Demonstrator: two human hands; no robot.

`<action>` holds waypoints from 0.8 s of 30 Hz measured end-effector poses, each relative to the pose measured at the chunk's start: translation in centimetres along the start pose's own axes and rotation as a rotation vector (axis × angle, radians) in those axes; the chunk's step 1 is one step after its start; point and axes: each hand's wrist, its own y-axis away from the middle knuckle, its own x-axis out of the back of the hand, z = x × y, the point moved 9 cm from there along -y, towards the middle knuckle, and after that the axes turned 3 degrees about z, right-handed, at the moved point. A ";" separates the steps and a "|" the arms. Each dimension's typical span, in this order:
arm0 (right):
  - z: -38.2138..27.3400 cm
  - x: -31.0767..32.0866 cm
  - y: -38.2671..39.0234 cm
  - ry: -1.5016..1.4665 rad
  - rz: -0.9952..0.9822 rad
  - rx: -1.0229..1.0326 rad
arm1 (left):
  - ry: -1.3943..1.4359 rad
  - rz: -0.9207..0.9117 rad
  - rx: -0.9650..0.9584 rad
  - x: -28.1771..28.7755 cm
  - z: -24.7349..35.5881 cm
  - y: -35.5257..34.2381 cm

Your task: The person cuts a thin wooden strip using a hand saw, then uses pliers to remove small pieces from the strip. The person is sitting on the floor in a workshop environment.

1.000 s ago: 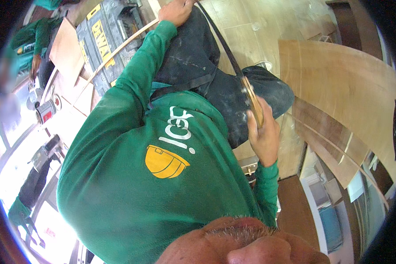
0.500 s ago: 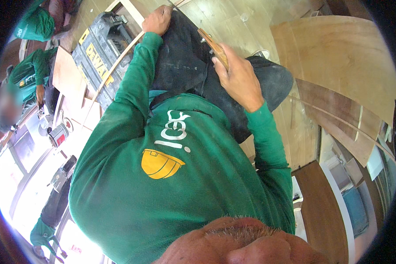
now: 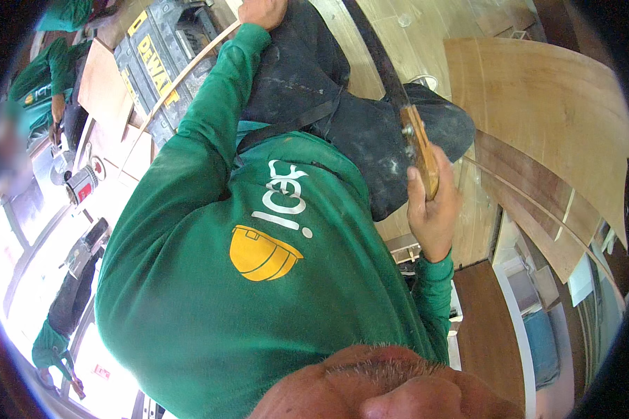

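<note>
My right hand [image 3: 435, 209] is closed round the wooden handle of a handsaw [image 3: 421, 150]. The saw's dark blade slants up and away past my knee to the top of the view. At the upper edge, my left hand [image 3: 264, 11] is closed, partly cut off by the frame, round a thin wooden strip [image 3: 183, 78]. That strip slopes down to the left from the hand, across a black and yellow tool case [image 3: 157, 66]. My dark-trousered leg lies between the two hands.
Large curved-looking plywood sheets [image 3: 538, 105] lie on the floor at the right, with a brown board [image 3: 493, 328] nearer. At the left, co-workers in green tops [image 3: 42, 84] work beside plywood pieces [image 3: 105, 87] and a power tool [image 3: 82, 185].
My right hand has drawn the saw back toward me and to the right, so more blade shows. My left hand now sits slightly higher in the view, still at the strip.
</note>
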 end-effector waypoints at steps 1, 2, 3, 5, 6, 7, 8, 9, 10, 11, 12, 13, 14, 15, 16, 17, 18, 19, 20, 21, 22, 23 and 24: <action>-0.2 0.0 -0.8 0.004 -0.008 -0.016 | -0.013 0.017 -0.016 0.3 0.4 -0.2; -0.2 0.0 -1.4 0.008 -0.016 -0.032 | -0.036 0.011 0.002 0.4 0.3 -0.4; -0.4 -0.1 -1.7 0.008 -0.016 -0.022 | -0.059 0.004 0.020 0.4 0.2 -0.4; -0.6 -0.4 -1.8 0.016 -0.022 -0.016 | -0.053 -0.030 0.062 0.2 0.3 -0.3; -0.5 -0.7 -1.8 0.006 -0.037 -0.020 | -0.029 -0.052 0.084 0.3 0.3 -0.5; -0.4 -1.0 -1.7 -0.003 -0.053 -0.025 | -0.005 -0.073 0.106 0.3 0.4 -0.7; -0.2 -1.3 -1.7 -0.013 -0.067 -0.030 | 0.018 -0.072 0.138 0.5 0.5 -0.9; -0.1 -1.6 -1.7 -0.006 -0.078 -0.021 | 0.039 -0.071 0.172 0.7 0.5 -0.8; 0.1 -1.9 -1.7 0.001 -0.089 -0.013 | 0.061 -0.070 0.206 0.7 0.4 -0.7; 0.2 -2.1 -1.7 0.010 -0.102 -0.002 | 0.068 -0.070 0.207 0.7 0.3 -0.6; 0.4 -2.3 -1.7 0.017 -0.114 -0.003 | 0.075 -0.069 0.209 0.7 0.1 -0.5; 0.6 -2.4 -1.6 0.022 -0.123 -0.007 | 0.082 -0.071 0.208 0.6 0.0 -0.5; 0.8 -2.5 -1.5 0.028 -0.132 -0.010 | 0.092 -0.075 0.193 0.6 0.0 -0.5; 0.8 -2.4 -1.4 0.029 -0.130 0.013 | 0.103 -0.079 0.179 0.5 0.0 -0.5; 0.9 -2.2 -1.3 0.031 -0.128 0.035 | 0.114 -0.082 0.165 0.4 0.0 -0.6; 0.9 -2.0 -1.3 0.032 -0.127 0.058 | 0.117 -0.068 0.148 0.3 -0.1 -0.7; 1.3 -1.7 -1.1 0.032 -0.142 0.029 | 0.111 -0.051 0.135 0.3 -0.3 -0.6; 1.4 -1.2 -0.8 0.041 -0.160 -0.001 | 0.114 -0.035 0.126 0.2 -0.5 -0.5; 1.5 -0.8 -0.4 0.051 -0.178 -0.032 | 0.085 -0.043 0.128 0.1 -0.7 -0.4; 1.5 -0.2 0.2 0.057 -0.183 -0.040 | 0.057 -0.058 0.126 -0.2 -0.7 -0.4; 1.6 0.4 0.8 0.063 -0.188 -0.048 | 0.030 -0.072 0.125 -0.3 -0.7 -0.4; 1.8 0.7 1.3 0.068 -0.192 -0.056 | 0.029 -0.101 0.141 -0.5 -0.6 -0.5; 1.7 0.8 1.4 0.077 -0.193 -0.048 | 0.027 -0.130 0.157 -0.4 -0.6 -0.6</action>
